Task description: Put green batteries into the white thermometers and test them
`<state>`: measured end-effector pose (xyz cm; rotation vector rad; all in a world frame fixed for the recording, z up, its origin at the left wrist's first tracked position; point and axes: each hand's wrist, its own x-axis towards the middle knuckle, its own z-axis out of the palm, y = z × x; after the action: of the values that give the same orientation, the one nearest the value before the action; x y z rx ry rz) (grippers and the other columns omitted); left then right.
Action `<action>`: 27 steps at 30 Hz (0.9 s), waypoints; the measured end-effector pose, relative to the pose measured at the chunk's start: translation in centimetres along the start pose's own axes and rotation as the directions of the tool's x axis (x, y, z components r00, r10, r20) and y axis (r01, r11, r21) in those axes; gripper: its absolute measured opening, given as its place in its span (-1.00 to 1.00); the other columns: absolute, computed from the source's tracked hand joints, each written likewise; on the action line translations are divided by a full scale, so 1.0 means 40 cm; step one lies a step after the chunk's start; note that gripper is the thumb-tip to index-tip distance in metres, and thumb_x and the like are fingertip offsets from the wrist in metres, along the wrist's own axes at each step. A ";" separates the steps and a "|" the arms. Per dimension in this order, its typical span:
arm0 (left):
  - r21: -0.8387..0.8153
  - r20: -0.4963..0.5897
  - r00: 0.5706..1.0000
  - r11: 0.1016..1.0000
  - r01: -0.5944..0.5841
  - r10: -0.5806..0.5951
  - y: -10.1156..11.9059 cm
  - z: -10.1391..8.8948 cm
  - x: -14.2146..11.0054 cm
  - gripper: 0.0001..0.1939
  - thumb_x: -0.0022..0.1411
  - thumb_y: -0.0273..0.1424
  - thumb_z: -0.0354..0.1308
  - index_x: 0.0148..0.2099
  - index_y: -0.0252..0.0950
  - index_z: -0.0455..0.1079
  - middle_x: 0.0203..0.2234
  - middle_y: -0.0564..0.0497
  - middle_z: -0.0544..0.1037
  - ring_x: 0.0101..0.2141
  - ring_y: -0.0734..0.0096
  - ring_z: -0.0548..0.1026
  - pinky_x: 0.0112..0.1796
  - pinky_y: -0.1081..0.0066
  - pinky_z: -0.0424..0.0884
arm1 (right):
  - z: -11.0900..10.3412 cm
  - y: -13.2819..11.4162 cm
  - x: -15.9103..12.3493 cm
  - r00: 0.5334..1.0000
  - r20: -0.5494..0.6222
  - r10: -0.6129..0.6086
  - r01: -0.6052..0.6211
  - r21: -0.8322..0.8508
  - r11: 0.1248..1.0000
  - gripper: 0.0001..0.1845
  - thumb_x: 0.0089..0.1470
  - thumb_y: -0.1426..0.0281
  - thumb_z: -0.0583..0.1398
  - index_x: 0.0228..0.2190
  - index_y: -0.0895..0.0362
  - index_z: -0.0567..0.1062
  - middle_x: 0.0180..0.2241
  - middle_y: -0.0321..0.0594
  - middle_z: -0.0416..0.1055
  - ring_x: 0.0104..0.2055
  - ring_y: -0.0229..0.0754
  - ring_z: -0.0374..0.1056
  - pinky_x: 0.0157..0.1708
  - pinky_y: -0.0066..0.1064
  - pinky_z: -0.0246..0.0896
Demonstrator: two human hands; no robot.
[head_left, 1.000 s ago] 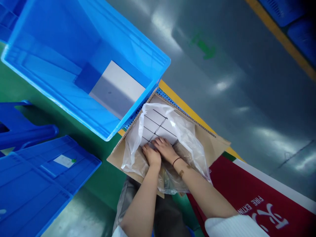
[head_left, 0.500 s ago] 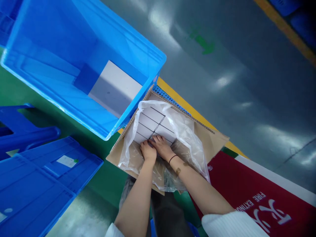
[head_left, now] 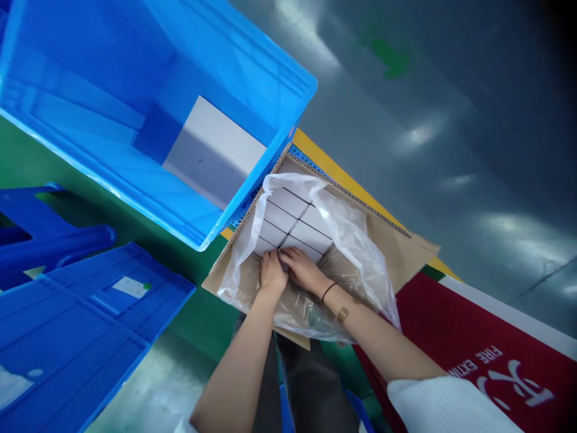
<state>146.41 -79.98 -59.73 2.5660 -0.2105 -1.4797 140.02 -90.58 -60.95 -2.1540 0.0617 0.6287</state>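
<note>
A cardboard box (head_left: 394, 240) stands open, lined with a clear plastic bag (head_left: 349, 237). Inside the bag, several white boxes (head_left: 288, 203) are packed tightly in two rows. My left hand (head_left: 273, 273) reaches in at the near end of these rows, its fingers bent and pressed together. Beside it, my right hand (head_left: 304, 269) has its fingers curled in toward the left fingertips. Both hands touch at the near edge of the white boxes. A small greyish surface shows between the fingers, too shaded and covered to make out.
A large blue bin (head_left: 288, 123) with a flat white piece (head_left: 216, 150) on its floor adjoins the cardboard box at upper left. Blue crate lids (head_left: 90, 325) and a blue stool (head_left: 67, 231) are at left. A red fire extinguisher box (head_left: 451, 319) stands at right.
The view has shifted slightly, so the boxes sit a little further right and higher. My hands have slid a little toward me on the white boxes, and their fingers are more curled.
</note>
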 end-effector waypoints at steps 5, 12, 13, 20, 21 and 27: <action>0.039 0.059 0.995 0.996 -0.077 0.075 0.008 -0.005 -0.001 -0.45 0.05 -0.55 0.27 0.11 -0.36 0.24 0.06 -0.17 0.30 0.03 0.10 0.31 0.03 0.08 0.26 | -0.028 0.016 -0.010 1.000 0.016 -0.004 0.002 0.114 0.993 -0.53 -0.01 0.72 0.04 -0.05 0.19 0.36 -0.12 -0.07 0.37 -0.08 -0.11 0.28 -0.05 -0.26 0.24; 0.009 -0.010 0.998 0.998 -0.062 0.062 0.016 0.006 -0.019 -0.62 0.15 -0.60 0.12 0.03 -0.38 0.25 -0.02 -0.16 0.33 0.03 0.09 0.29 0.02 0.07 0.23 | 0.001 0.044 -0.020 0.992 -0.021 0.126 -0.119 0.206 0.971 -0.73 0.10 0.55 0.11 -0.12 0.21 0.37 -0.16 0.01 0.34 -0.10 -0.01 0.29 -0.08 -0.10 0.27; -0.008 -0.020 0.998 0.998 -0.056 0.056 0.016 0.007 -0.023 -0.61 0.14 -0.63 0.10 0.04 -0.39 0.24 -0.02 -0.18 0.33 0.03 0.07 0.28 0.02 0.07 0.23 | 0.009 0.043 -0.029 0.990 -0.024 0.140 -0.131 0.222 0.966 -0.75 0.10 0.52 0.12 -0.13 0.22 0.37 -0.16 0.03 0.33 -0.08 0.02 0.28 -0.06 -0.07 0.26; -0.200 -0.003 0.995 0.975 -0.097 0.099 0.016 -0.003 -0.040 -0.53 0.05 -0.74 0.05 0.01 -0.31 0.23 0.05 -0.23 0.32 0.04 0.08 0.31 0.06 0.14 0.20 | 0.037 0.041 -0.060 0.987 -0.040 0.153 -0.124 0.406 0.906 -0.58 -0.08 0.63 0.14 -0.12 0.18 0.33 0.05 0.06 0.23 0.11 0.02 0.16 0.11 -0.05 0.12; -0.234 0.001 0.994 0.966 -0.107 0.110 0.015 -0.009 -0.041 -0.49 0.01 -0.74 0.10 0.01 -0.30 0.24 0.01 -0.21 0.36 0.04 0.06 0.31 0.06 0.13 0.19 | 0.038 0.043 -0.058 0.986 -0.043 0.160 -0.126 0.436 0.891 -0.55 -0.11 0.63 0.15 -0.12 0.17 0.33 0.06 0.04 0.23 0.11 0.02 0.16 0.11 -0.04 0.11; -0.508 0.041 0.986 0.853 -0.118 0.161 -0.010 -0.081 -0.049 -0.33 -0.24 -0.68 0.32 -0.02 -0.18 0.34 -0.09 -0.04 0.48 0.04 0.07 0.33 0.11 0.15 0.17 | 0.005 0.055 -0.038 0.969 -0.012 0.245 -0.182 0.639 0.748 -0.41 -0.35 0.49 0.39 -0.16 0.16 0.46 -0.12 -0.07 0.43 -0.03 0.08 0.28 0.06 0.01 0.12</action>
<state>148.28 -78.95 -56.58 2.0296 -0.0112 -1.3664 138.03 -92.07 -61.97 -1.5141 0.5135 0.5326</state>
